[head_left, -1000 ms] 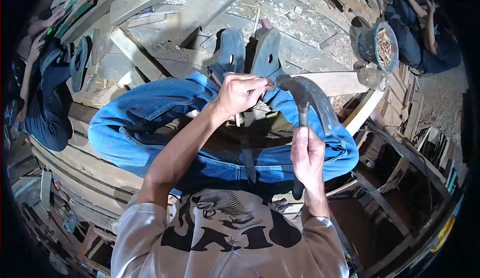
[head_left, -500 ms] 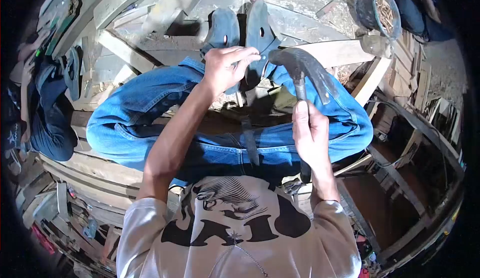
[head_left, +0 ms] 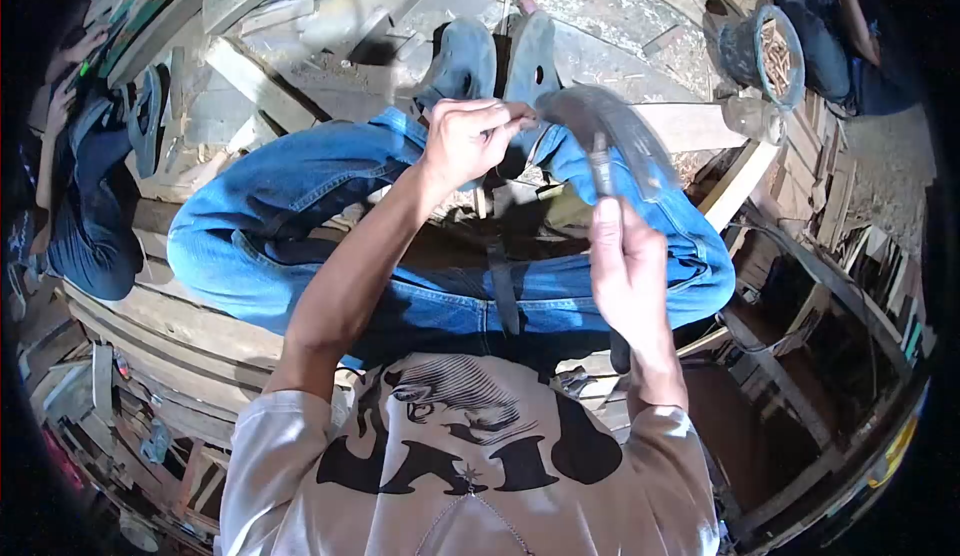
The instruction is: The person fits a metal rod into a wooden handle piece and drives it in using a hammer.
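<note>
My right hand (head_left: 628,261) is wrapped round the dark handle of a curved, hooked metal tool (head_left: 612,136), whose head is blurred by motion. Its left end lies close to the fingertips of my left hand (head_left: 468,138). Those fingertips are pinched on a small brown piece (head_left: 522,112), too small to make out well. Both hands are above my blue jeans (head_left: 290,191), between my bent knees. Beyond them are my feet in grey-blue footwear (head_left: 465,61).
A bucket of small wooden pieces (head_left: 775,59) stands at the upper right, beside a seated person (head_left: 840,41). Another person (head_left: 85,196) sits at the left. Wooden beams (head_left: 262,84) and scraps surround me, with a pale board (head_left: 680,126) beyond my right knee.
Over the last second my right hand has shifted slightly right and up in the view with the tool, whose head is now more blurred. My left hand keeps its pinch near the tool's end.
</note>
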Available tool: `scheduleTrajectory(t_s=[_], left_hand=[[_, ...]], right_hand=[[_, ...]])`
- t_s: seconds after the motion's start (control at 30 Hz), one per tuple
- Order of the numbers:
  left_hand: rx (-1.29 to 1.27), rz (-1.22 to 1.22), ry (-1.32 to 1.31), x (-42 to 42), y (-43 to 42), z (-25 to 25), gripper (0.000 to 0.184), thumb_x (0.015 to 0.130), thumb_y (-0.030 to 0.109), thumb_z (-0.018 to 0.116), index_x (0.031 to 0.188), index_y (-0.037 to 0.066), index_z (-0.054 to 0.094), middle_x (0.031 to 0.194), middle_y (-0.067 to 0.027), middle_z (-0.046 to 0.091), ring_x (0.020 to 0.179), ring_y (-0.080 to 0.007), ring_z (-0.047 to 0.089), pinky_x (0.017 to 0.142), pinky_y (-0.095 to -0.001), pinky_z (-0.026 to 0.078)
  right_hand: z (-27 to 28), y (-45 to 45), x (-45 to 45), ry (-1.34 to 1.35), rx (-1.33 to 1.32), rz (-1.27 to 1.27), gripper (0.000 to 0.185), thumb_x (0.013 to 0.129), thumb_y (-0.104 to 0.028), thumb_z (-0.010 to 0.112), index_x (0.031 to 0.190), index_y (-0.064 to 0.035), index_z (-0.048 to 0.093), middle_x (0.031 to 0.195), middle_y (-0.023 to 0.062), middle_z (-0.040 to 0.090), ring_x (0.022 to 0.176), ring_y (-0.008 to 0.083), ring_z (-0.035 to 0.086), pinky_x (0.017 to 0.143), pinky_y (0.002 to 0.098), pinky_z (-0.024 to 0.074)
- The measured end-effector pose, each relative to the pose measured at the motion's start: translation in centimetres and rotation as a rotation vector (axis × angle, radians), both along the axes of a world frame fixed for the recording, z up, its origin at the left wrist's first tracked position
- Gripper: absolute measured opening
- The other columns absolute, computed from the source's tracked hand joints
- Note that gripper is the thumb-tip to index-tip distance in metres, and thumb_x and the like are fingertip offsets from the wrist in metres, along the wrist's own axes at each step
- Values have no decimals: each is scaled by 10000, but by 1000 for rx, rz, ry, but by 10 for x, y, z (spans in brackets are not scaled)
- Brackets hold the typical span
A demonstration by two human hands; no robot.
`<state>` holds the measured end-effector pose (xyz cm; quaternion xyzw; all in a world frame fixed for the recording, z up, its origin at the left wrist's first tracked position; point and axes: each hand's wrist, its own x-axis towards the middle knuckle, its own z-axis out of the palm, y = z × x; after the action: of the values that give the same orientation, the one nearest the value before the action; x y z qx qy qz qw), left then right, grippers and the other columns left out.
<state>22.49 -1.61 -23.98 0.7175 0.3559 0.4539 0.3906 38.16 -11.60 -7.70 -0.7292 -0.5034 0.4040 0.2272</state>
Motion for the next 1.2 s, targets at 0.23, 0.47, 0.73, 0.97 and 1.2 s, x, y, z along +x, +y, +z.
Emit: scheduleTrajectory(t_s=[0.23, 0.47, 0.73, 0.97, 1.2], left_hand=[[39, 2, 46, -1, 0, -5, 59, 787, 33, 681, 822, -8, 705, 753, -98, 708, 651, -200, 703, 574, -272, 544], [10, 25, -78, 3, -4, -8, 63, 784, 0, 628, 788, 16, 689, 814, -93, 719, 661, -226, 695, 594, -299, 554], [78, 66, -124, 7, 0, -11, 110, 764, -24, 650, 845, 17, 712, 761, -105, 711, 656, -207, 706, 581, -277, 551], [40, 88, -117, 8, -1, -7, 22, 760, 0, 679, 754, 16, 693, 755, -104, 708, 620, -201, 694, 557, -279, 542], [39, 62, 24, 2, 3, -1, 138, 706, 31, 678, 841, 26, 704, 765, -118, 701, 660, -227, 696, 600, -301, 538]], right_hand=[[-7, 4, 1, -199, 11, 106, 211, 985, -157, 508, 925, 9, 624, 510, 77, 490, 428, 125, 450, 432, 319, 367], [10, 0, -8, -111, 202, 17, 402, 1037, -279, 416, 738, -22, 495, 516, 61, 415, 458, 112, 361, 440, 289, 300], [19, 2, -11, 7, 245, -62, 376, 1033, -265, 418, 736, -41, 472, 559, -20, 434, 491, 61, 379, 459, 249, 291], [9, 4, -8, -99, 251, 45, 359, 1032, -252, 414, 776, -16, 503, 551, -40, 442, 504, 35, 354, 457, 241, 269], [2, 2, -8, -161, 114, 123, 276, 987, -166, 502, 774, 8, 520, 510, 65, 423, 445, 131, 438, 448, 324, 338]])
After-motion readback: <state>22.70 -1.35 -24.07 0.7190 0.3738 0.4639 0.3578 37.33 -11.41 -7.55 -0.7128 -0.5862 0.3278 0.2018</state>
